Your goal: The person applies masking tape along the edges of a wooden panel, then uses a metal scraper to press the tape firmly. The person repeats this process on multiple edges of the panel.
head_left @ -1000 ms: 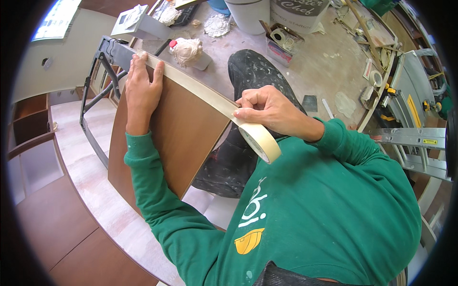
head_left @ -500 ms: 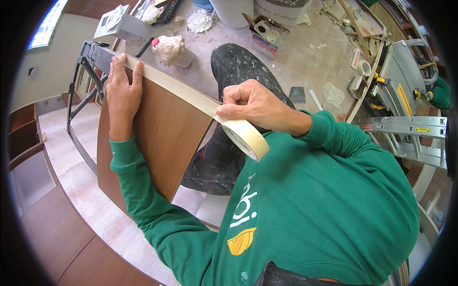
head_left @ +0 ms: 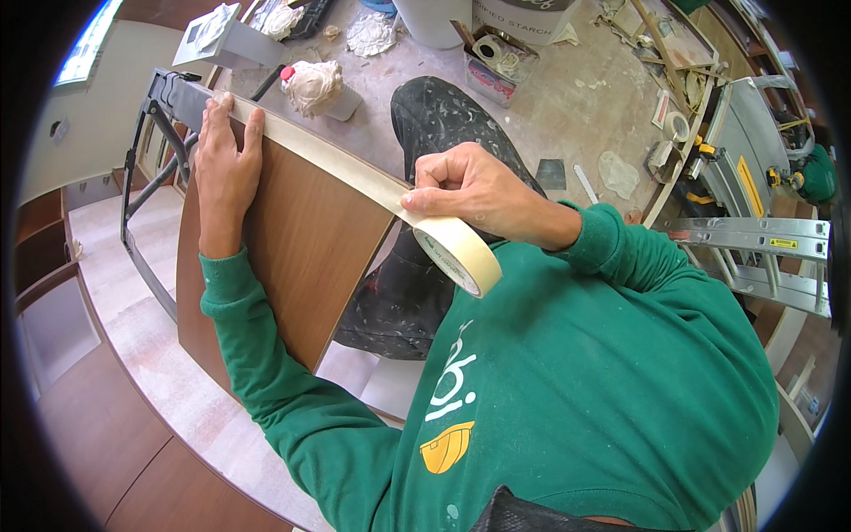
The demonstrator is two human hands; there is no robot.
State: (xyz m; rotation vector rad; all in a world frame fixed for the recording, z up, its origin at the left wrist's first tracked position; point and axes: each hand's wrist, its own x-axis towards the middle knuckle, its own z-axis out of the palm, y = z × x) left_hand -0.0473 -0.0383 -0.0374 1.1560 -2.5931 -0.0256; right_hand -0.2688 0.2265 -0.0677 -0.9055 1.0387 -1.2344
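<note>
A brown wood panel [head_left: 306, 239] stands in front of me, tilted, with a strip of cream masking tape [head_left: 324, 158] running along its upper edge. My left hand [head_left: 227, 168] lies against the panel near its far left corner. Its fingers are stretched out, with the tips over the taped edge. At the near right corner my right hand [head_left: 474, 195] pinches the tape between thumb and curled fingers. The masking tape roll [head_left: 472, 251] hangs just below that hand, still joined to the strip.
A grey metal stand [head_left: 142, 168] is at the panel's far left. Beyond it are a cloth-topped container [head_left: 315, 89], white buckets [head_left: 434, 22] and a plastic tub [head_left: 498, 71]. An aluminium ladder [head_left: 753, 235] and a trim-lined debris area [head_left: 665, 53] are at the right.
Very little differs. The panel and my left hand sit slightly further left, and the tape roll has turned a little under my right hand.
</note>
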